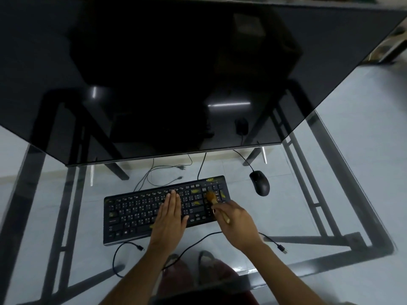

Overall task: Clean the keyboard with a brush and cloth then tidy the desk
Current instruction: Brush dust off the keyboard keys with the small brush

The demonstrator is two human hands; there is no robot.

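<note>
Covering middle keyboard (pixel 136 213) keys, flat left hand (pixel 170 216), right hand (pixel 236 223) hiding brush (pixel 212 199) handle

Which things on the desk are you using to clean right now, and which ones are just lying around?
In use:
- keyboard, held flat by the left hand
- brush, in the right hand, bristles on the right-side keys

Just lying about:
- mouse, right of the keyboard
- loose cables in front of and behind it
- big dark monitor

No cloth in sight.
</note>
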